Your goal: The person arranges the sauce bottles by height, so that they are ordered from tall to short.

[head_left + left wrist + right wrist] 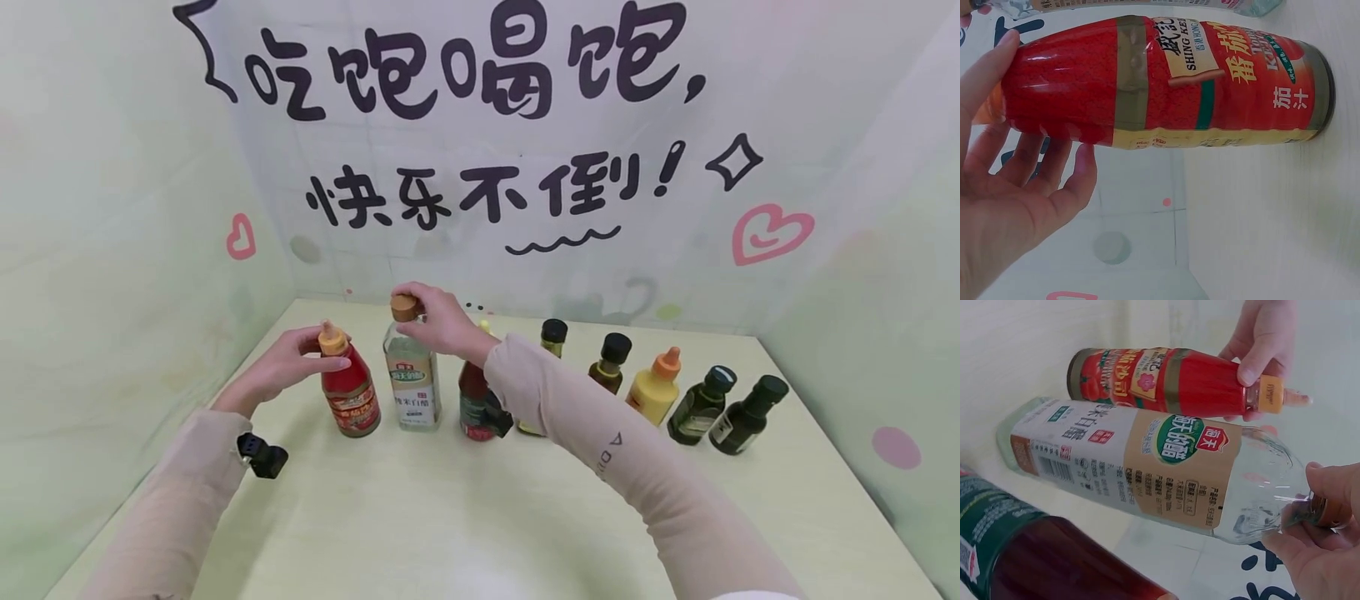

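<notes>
My left hand (294, 360) grips a red ketchup bottle (349, 392) near its top, thumb and fingers on opposite sides below the orange cap (1270, 394). The left wrist view shows that bottle's label up close, with the fingers (1054, 162) curved along its side. Just right of it stands a clear glass bottle of white vinegar (411, 387) with a brown cap. My right hand (442, 321) holds this bottle by its cap and neck. In the right wrist view the two bottles stand side by side, and the thumb (1329, 478) lies at the vinegar's neck.
A dark red sauce bottle (474, 400) stands right of the vinegar, partly behind my right forearm. Farther right in the row are a black-capped bottle (553, 333), another dark-capped bottle (611, 358), a yellow squeeze bottle (654, 390) and two dark green bottles (701, 408). A lettered backdrop hangs behind.
</notes>
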A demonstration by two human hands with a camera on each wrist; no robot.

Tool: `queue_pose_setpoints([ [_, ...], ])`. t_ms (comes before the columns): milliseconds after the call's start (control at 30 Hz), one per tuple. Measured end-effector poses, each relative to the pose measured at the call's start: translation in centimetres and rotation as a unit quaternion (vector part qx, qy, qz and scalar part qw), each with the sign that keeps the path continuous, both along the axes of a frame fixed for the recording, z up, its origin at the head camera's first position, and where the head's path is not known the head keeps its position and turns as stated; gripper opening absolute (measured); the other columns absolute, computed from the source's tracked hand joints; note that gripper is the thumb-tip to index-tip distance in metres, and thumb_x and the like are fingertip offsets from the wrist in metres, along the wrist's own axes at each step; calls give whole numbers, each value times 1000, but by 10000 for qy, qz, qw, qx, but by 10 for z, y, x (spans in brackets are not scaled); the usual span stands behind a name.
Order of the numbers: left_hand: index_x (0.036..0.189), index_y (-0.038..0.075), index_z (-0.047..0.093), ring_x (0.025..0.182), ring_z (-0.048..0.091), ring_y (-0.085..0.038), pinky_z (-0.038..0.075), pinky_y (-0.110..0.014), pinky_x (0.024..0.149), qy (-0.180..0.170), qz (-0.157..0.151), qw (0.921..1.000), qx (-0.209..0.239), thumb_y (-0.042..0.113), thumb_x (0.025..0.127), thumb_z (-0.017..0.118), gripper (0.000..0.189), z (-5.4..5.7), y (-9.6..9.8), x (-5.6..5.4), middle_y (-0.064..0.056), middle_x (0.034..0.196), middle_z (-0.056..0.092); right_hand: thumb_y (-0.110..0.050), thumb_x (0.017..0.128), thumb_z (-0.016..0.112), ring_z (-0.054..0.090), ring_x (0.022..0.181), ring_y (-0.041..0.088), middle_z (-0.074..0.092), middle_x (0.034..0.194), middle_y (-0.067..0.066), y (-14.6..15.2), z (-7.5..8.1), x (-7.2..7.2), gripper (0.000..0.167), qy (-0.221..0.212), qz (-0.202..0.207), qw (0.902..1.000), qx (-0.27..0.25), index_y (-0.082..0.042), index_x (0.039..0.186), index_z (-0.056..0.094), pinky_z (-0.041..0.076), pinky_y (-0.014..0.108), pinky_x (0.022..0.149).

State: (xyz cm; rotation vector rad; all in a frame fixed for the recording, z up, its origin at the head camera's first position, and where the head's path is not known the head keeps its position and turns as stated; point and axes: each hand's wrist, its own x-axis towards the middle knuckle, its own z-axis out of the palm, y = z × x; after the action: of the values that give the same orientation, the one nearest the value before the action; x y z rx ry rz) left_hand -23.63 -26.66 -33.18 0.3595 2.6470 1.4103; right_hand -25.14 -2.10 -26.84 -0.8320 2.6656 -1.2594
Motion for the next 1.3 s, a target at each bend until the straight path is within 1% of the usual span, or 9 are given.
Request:
queue_pose_setpoints([
  [167, 119, 0, 50, 101, 45, -32, 45, -45, 81, 6, -16, 10000, 6, 29, 79, 66, 52, -2, 0, -2, -19, 111, 52, -8, 83, 61, 52, 101, 16, 53, 115, 7, -1, -1, 0, 43, 31, -8, 10000, 57, -8, 123, 46, 43, 23, 85],
  [367, 119, 0, 50, 104, 44, -33, 44, -46, 82, -60, 22, 10000, 19, 30, 79, 66, 52, -4, -1, -2, -19, 113, 51, -8, 83, 61, 52, 99, 16, 53, 114, 7, -1, -2, -2, 42, 73, 37, 9999, 114, -8, 123, 47, 43, 23, 83],
  [533, 119, 1, 50, 105, 43, -34, 43, -47, 83, -82, 1, 10000, 11, 31, 79, 66, 53, -4, 0, -3, -18, 113, 51, -7, 82, 62, 52, 99, 16, 53, 114, 7, -1, 3, -6, 43, 161, 3, 9997, 171, -7, 123, 47, 43, 22, 82],
  [767, 119, 1, 50, 105, 43, -33, 42, -48, 83, -56, -7, 10000, 37, 30, 80, 66, 52, -2, -1, -3, -18, 114, 51, -6, 82, 62, 52, 98, 17, 52, 116, 9, -4, 19, -22, 44, 498, -49, 9987, 1, -5, 123, 47, 43, 21, 83],
  [967, 120, 2, 49, 106, 42, -33, 42, -48, 83, -29, -21, 10000, 34, 31, 80, 66, 53, 0, -1, -4, -18, 115, 50, -5, 82, 62, 51, 97, 16, 52, 115, 9, -13, 29, -37, 43, 600, -203, 9979, -143, -5, 122, 47, 42, 21, 82],
  [1133, 121, 2, 49, 107, 42, -33, 42, -48, 83, -65, 25, 10000, -16, 31, 79, 66, 54, 2, -3, -1, -18, 115, 50, -5, 82, 62, 50, 98, 16, 51, 117, 8, -22, 32, -49, 45, 567, -249, 9980, -155, -5, 124, 46, 42, 21, 83],
  [1300, 121, 2, 50, 106, 43, -32, 42, -48, 83, -34, -14, 10000, 52, 31, 79, 66, 54, 1, -1, 1, -17, 114, 51, -4, 82, 62, 50, 98, 16, 51, 116, 8, -27, 29, -58, 44, 525, -237, 9983, -91, -5, 123, 47, 42, 21, 83],
])
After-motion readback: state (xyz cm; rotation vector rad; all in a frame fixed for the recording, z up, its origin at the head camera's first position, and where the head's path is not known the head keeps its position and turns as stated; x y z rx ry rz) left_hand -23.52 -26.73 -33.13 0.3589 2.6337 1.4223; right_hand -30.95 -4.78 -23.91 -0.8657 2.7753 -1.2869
